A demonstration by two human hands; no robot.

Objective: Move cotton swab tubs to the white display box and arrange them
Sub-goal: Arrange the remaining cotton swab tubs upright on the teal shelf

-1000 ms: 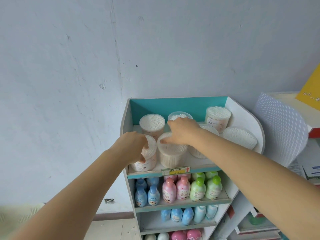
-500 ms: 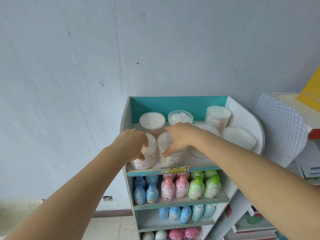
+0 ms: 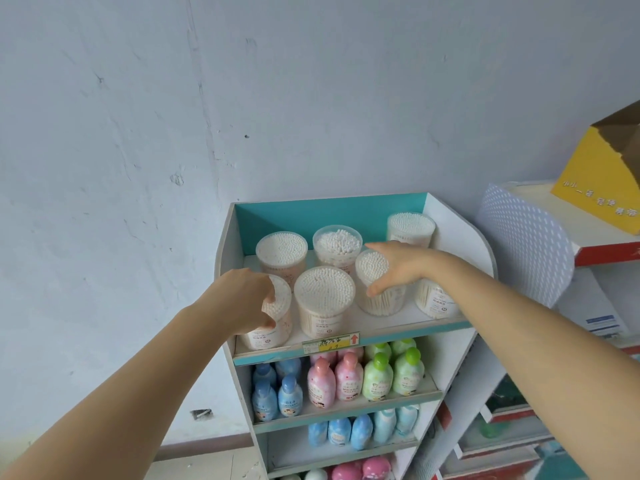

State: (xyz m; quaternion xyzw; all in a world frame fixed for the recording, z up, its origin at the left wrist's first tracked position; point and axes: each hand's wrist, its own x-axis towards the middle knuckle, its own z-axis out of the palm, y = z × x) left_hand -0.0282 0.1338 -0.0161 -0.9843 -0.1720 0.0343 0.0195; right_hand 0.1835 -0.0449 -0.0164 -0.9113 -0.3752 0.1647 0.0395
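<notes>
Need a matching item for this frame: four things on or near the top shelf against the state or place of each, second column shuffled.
Things
1. front-left tub
2. front-middle tub
3. third front tub
4. yellow box

State or place
A. gripped by the right hand
B. on the neighbouring shelf, far right
C. no hand on it
D. gripped by the left hand

Pairs: 1-D, 2-C, 3-A, 4-B.
</notes>
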